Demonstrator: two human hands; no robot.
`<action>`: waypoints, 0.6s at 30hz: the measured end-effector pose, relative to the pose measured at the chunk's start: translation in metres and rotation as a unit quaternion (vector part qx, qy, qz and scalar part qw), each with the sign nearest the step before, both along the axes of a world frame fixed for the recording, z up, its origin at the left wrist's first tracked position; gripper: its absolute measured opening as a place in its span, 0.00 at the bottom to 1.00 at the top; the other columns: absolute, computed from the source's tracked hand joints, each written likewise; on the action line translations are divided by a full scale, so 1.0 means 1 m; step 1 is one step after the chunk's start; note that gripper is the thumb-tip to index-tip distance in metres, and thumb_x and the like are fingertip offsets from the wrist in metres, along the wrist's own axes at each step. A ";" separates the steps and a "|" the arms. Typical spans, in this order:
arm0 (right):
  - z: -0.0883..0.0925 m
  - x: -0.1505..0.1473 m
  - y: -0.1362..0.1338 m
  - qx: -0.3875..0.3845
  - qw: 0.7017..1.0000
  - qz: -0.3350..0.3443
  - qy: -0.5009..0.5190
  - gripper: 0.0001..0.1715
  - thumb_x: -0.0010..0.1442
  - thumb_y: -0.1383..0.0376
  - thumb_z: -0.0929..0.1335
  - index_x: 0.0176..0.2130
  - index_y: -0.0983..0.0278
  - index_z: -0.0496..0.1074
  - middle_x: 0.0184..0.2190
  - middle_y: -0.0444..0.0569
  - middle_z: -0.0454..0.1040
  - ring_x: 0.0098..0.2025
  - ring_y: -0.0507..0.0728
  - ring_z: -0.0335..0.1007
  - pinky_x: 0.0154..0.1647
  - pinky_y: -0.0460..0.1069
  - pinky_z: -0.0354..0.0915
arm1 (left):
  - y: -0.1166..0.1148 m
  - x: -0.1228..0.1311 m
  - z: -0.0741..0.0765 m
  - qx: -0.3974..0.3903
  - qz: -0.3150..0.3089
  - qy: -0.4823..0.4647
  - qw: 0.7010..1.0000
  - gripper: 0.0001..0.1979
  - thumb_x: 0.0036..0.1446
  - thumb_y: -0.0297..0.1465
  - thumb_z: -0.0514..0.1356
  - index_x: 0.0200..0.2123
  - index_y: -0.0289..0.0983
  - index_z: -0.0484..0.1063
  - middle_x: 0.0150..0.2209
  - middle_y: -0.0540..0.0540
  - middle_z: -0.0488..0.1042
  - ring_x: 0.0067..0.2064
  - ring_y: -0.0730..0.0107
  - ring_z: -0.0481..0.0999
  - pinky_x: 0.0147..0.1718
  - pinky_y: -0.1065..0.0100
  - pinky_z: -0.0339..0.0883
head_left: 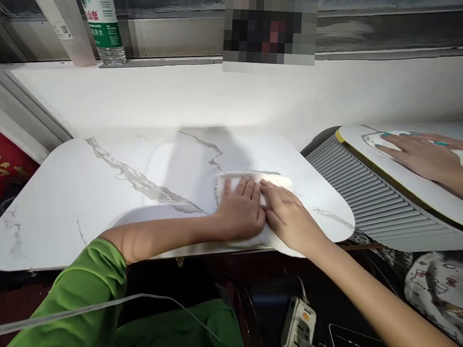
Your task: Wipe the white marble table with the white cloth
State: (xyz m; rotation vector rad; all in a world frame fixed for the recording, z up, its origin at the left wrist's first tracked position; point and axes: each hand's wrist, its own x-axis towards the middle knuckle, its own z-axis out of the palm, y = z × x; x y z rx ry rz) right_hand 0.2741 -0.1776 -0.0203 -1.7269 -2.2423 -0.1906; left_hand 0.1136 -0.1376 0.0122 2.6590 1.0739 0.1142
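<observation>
A white folded cloth point(247, 240) lies on a white table point(109, 198) with grey marble veins, near its front edge on the right half. My left hand point(242, 209) rests flat on the cloth, palm down, fingers stretched out and slightly spread. Beside it, touching it, my right hand point(289, 210) also lies over the cloth with its fingers extended. A corner of the cloth hangs just past the table's front edge under the right hand. Both hands cover much of the cloth's middle.
At right, another person's hands point(422, 152) rest on a second white tabletop point(353, 136) above a ribbed grey panel point(373, 196). A water bottle point(109, 32) and a translucent container point(64, 25) stand on the sill. Below are a power strip point(299, 324), a phone point(362, 346) and a cable point(132, 296).
</observation>
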 end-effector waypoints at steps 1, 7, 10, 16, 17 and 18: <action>-0.001 0.004 0.005 0.002 1.000 -0.004 0.006 0.32 0.61 0.67 0.57 0.63 0.71 0.63 0.63 0.63 0.67 0.65 0.67 0.62 0.63 0.65 0.62 | 0.004 0.005 0.000 -0.001 0.003 -0.003 1.000 0.31 0.68 0.33 0.41 0.70 0.23 0.48 0.72 0.34 0.48 0.73 0.53 0.44 0.70 0.43 0.35; -0.002 0.026 0.080 0.023 0.999 0.002 0.036 0.32 0.58 0.68 0.57 0.60 0.70 0.66 0.59 0.61 0.72 0.60 0.67 0.67 0.61 0.63 0.63 | 0.066 0.032 -0.003 0.009 0.028 0.000 1.000 0.31 0.68 0.33 0.39 0.70 0.24 0.46 0.72 0.36 0.48 0.73 0.55 0.44 0.70 0.45 0.34; 0.001 0.031 0.131 0.020 0.998 -0.001 0.052 0.30 0.57 0.67 0.58 0.57 0.71 0.69 0.54 0.61 0.75 0.56 0.68 0.70 0.58 0.62 0.65 | 0.115 0.042 -0.003 0.012 0.034 0.018 0.999 0.31 0.68 0.32 0.39 0.71 0.25 0.46 0.73 0.38 0.47 0.73 0.58 0.44 0.70 0.48 0.34; 0.002 0.029 0.221 0.022 0.996 -0.021 0.082 0.27 0.57 0.68 0.58 0.53 0.69 0.71 0.51 0.60 0.77 0.54 0.69 0.71 0.56 0.61 0.65 | 0.200 0.047 -0.004 0.038 0.060 0.004 0.997 0.29 0.68 0.31 0.39 0.70 0.29 0.50 0.72 0.40 0.49 0.73 0.60 0.46 0.70 0.50 0.35; 0.001 0.029 0.229 0.024 0.996 -0.020 0.083 0.26 0.58 0.68 0.58 0.53 0.69 0.71 0.51 0.60 0.77 0.53 0.69 0.71 0.55 0.61 0.65 | 0.208 0.047 -0.005 0.040 0.065 -0.001 0.997 0.29 0.68 0.31 0.39 0.70 0.30 0.50 0.72 0.40 0.50 0.73 0.60 0.47 0.70 0.50 0.35; 0.000 0.029 0.235 0.026 0.996 -0.020 0.081 0.26 0.58 0.68 0.58 0.53 0.69 0.71 0.51 0.60 0.77 0.53 0.68 0.71 0.55 0.61 0.64 | 0.213 0.047 -0.005 0.042 0.070 -0.005 0.997 0.29 0.68 0.31 0.39 0.70 0.30 0.50 0.72 0.41 0.50 0.73 0.61 0.47 0.70 0.50 0.35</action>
